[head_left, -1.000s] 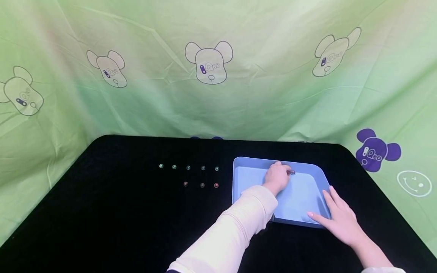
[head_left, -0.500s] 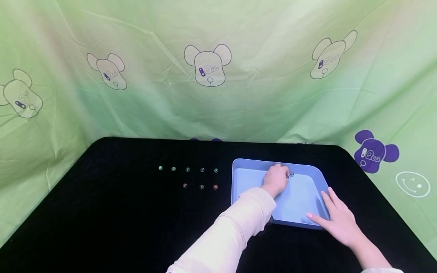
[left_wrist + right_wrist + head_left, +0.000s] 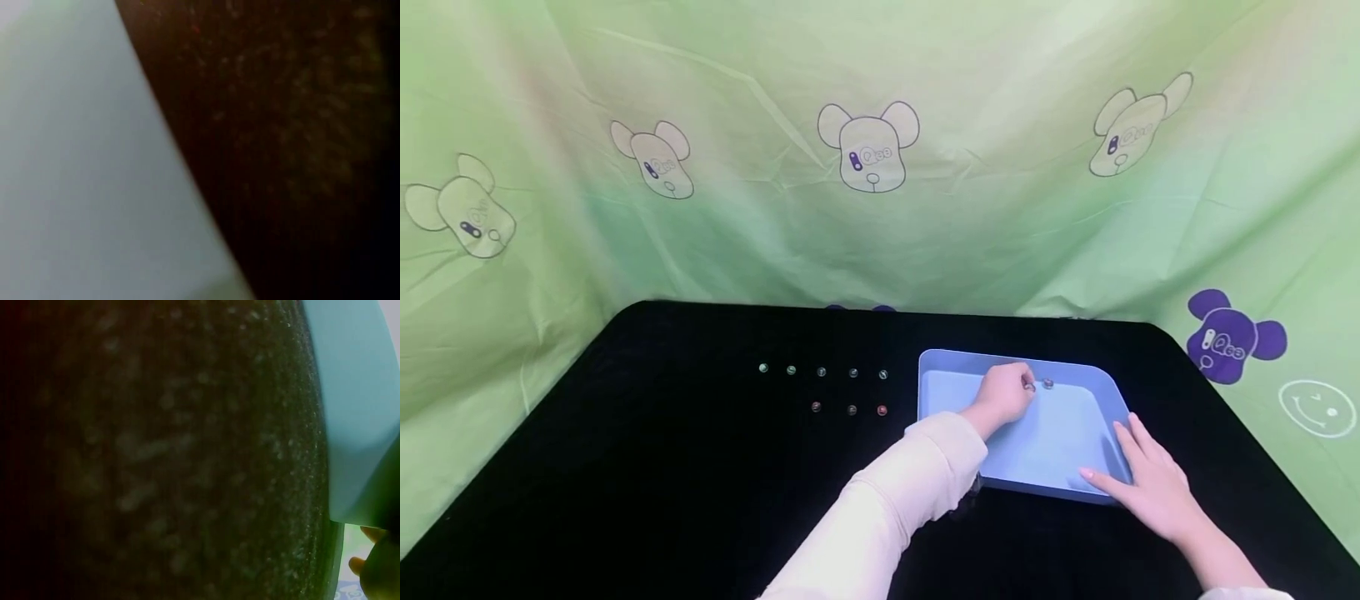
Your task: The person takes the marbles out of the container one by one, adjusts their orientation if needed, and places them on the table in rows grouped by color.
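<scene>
In the head view, my left hand (image 3: 1006, 392) reaches into the blue tray (image 3: 1052, 442) with its fingers curled. A small glass marble (image 3: 1028, 386) is pinched at its fingertips. Just to the right of it, a second marble (image 3: 1048, 383) lies on the tray floor near the back wall. My right hand (image 3: 1153, 479) rests on the tray's right side, fingers straight along the rim and thumb over the near right corner. The left wrist view is blurred. The right wrist view is mostly dark, with fingertips (image 3: 357, 565) at its lower right.
Left of the tray, several small marbles stand in two rows on the black table (image 3: 662, 467). The back row includes a greenish marble (image 3: 763, 367); a reddish marble (image 3: 882, 410) ends the front row. A green printed curtain (image 3: 760, 225) surrounds the table.
My left hand has turned slightly, and the marble at its fingertips shows, a little apart from the other marble. The head view has shifted slightly; my right hand stays on the tray.
</scene>
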`<state>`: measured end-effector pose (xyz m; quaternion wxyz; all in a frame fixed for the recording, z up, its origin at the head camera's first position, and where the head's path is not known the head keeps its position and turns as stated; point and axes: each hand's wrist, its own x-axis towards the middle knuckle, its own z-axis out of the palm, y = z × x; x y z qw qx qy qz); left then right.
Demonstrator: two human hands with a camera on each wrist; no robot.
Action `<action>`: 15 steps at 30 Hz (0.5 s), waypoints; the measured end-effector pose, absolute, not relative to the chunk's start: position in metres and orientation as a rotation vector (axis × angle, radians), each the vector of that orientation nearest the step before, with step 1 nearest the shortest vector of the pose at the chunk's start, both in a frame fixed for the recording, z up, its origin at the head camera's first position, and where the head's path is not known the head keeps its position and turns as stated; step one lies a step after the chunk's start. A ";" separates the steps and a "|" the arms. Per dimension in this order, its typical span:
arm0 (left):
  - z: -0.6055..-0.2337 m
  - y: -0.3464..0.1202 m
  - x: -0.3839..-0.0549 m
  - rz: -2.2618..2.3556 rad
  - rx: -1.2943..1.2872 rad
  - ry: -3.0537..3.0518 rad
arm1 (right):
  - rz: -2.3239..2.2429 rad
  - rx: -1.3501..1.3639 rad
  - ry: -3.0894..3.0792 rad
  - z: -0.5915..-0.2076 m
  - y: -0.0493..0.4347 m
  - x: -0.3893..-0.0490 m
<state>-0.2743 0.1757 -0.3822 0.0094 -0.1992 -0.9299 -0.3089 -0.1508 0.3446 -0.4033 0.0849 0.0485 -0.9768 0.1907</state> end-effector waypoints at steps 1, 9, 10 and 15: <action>-0.381 0.173 -0.273 -0.996 -0.624 -2.898 | 0.570 0.144 -2.916 -0.403 0.345 -0.151; -0.366 0.156 -0.262 -1.385 -0.628 -2.815 | 0.561 0.134 -2.930 -0.405 0.349 -0.150; -0.365 0.154 -0.260 -1.459 -0.618 -2.794 | 0.560 0.136 -2.931 -0.406 0.349 -0.150; -0.360 0.144 -0.249 -1.728 -0.583 -2.678 | 0.559 0.143 -2.928 -0.407 0.347 -0.152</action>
